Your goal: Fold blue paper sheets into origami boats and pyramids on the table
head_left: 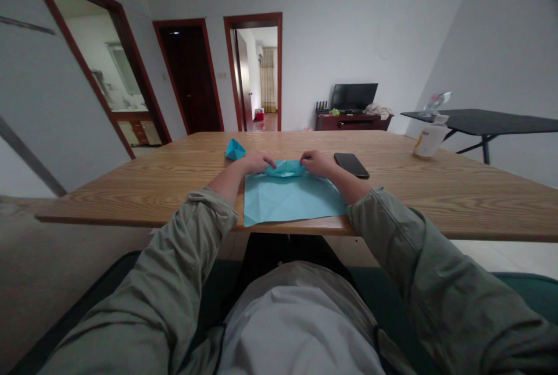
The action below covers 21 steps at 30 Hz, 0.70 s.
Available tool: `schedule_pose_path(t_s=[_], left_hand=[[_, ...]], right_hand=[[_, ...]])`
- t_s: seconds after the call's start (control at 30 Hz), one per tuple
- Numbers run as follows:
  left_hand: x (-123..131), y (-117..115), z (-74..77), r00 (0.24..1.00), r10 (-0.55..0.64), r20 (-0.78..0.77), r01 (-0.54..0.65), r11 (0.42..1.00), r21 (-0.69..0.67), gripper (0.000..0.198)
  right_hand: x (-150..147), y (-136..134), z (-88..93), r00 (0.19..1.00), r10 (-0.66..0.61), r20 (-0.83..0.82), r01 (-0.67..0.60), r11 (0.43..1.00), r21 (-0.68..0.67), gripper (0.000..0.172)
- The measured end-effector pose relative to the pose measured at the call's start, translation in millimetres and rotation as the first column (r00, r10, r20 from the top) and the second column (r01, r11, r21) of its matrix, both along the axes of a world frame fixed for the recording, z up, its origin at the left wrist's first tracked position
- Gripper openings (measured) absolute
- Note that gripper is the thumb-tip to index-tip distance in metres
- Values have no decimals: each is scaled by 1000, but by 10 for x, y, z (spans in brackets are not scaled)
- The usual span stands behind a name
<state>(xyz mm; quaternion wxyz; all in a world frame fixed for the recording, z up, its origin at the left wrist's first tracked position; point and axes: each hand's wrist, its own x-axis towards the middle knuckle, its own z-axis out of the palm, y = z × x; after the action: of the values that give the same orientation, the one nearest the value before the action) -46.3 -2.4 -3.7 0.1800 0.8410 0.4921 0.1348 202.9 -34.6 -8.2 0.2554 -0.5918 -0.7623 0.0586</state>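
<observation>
A creased sheet of light-blue paper lies at the near edge of the wooden surface, its far edge folded over. The left hand and right hand both pinch that fold. A folded blue paper piece sits beyond the left hand; a smartphone lies just beside the right.

A pale blue paper sheet carries faint whitish crease lines, a small folded turquoise paper shape looks deeper in colour, a tan-brown wooden surface shows streaky grain, and olive-green jacket sleeves look plain.

Left hand, right hand, gripping blue paper
</observation>
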Motion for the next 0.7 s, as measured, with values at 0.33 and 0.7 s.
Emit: schedule_pose_path(t_s=[0.33,0.7], left_hand=[[29,-62,21,1000,-10,14,9,1000,29,37],[10,-215,108,981,-84,177,103,990,-97,58]], right_hand=[[-2,-3,-2,1000,23,-3,-23,1000,5,23],[6,14,-11,1000,-3,-17,3,1000,2,24]])
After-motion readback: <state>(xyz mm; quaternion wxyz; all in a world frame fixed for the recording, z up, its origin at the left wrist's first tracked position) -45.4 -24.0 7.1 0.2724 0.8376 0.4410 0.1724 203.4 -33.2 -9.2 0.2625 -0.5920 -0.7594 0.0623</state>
